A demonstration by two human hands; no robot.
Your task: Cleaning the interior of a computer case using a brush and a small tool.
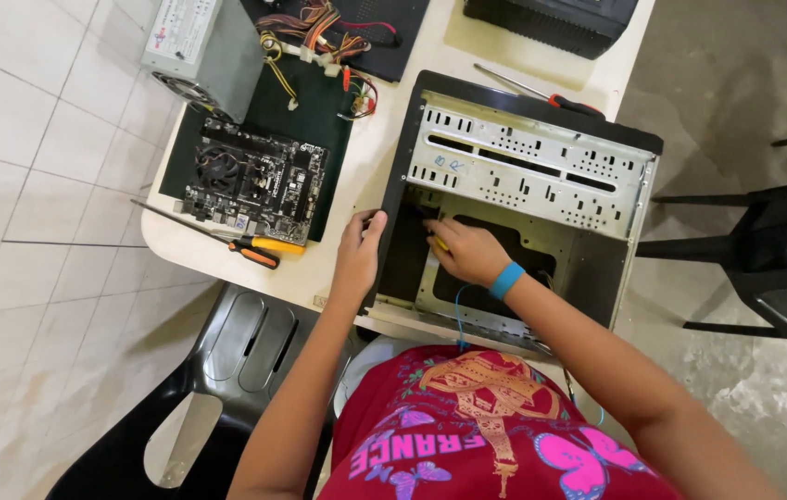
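The head camera looks steeply down, close above the table (356, 185).

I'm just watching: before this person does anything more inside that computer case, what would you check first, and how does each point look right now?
1. Case lies fully on the table: ok.
2. Left hand steadies the case's edge: ok.
3. Right hand is inside the case, holding something yellow, perhaps a small tool: cannot tell.
4. Motherboard is out of the case, flat on a dark mat: ok.
5. Power supply overhangs the table's corner: not ok.
6. Screwdrivers lie near the table's edge, within reach: ok.
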